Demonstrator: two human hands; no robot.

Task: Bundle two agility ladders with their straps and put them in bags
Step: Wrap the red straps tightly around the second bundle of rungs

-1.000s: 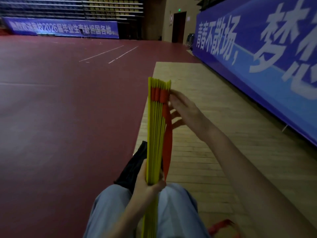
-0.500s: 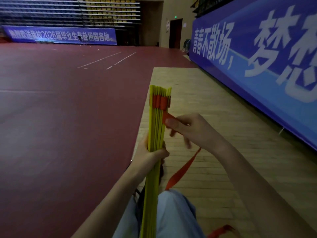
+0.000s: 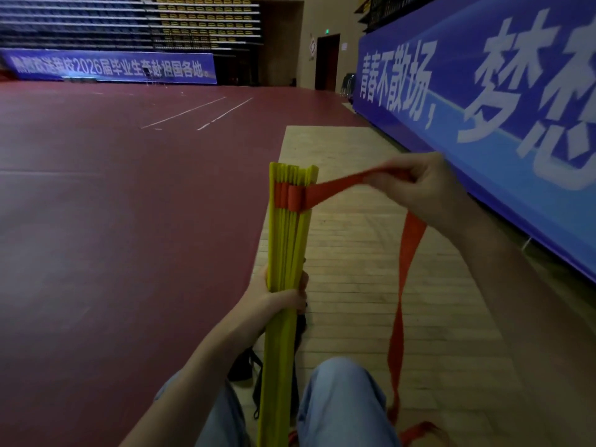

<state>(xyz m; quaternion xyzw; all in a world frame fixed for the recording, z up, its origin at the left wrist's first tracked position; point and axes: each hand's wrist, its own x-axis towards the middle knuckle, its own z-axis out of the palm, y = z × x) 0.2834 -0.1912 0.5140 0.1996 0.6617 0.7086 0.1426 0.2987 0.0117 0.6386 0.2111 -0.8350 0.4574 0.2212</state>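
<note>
A stack of yellow ladder rungs stands upright between my knees, with red strap loops around its top end. My left hand is shut around the middle of the stack. My right hand pinches the red strap and holds it taut, out to the right of the stack's top. The loose length of the strap hangs from that hand down to the floor by my right knee. A black bag lies on the floor behind the stack, mostly hidden.
I sit on a strip of wooden floor. A dark red court spreads to the left. A blue banner wall runs along the right. More red strap lies by my right leg.
My right hand has pulled the red strap away from the stack, up and to the right, so it now stretches taut. My left hand has slid higher up the stack.
</note>
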